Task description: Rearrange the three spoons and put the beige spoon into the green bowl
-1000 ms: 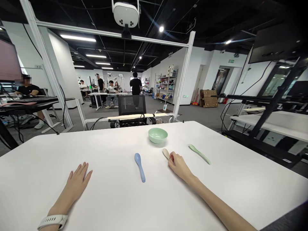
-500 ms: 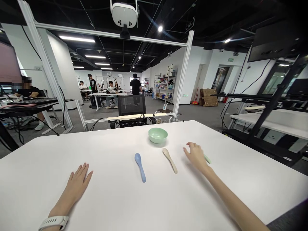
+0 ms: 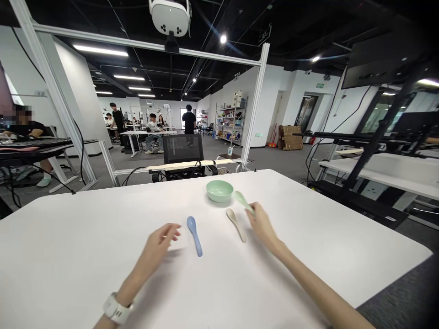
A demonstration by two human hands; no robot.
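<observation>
One green spoon [image 3: 242, 199] sits in the right grip [image 3: 262, 226]; left hand [image 3: 161, 240] hovers open.

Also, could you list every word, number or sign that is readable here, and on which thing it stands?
Nothing here can be read for certain.
The green sign over the far doorway: too small.
The dark hanging sign under the ceiling: blurred.
The small wall plate at left: too small.
No print shows on the green bowl, blue spoon, beige spoon, the green spoon in the right hand, or the white watch.
</observation>
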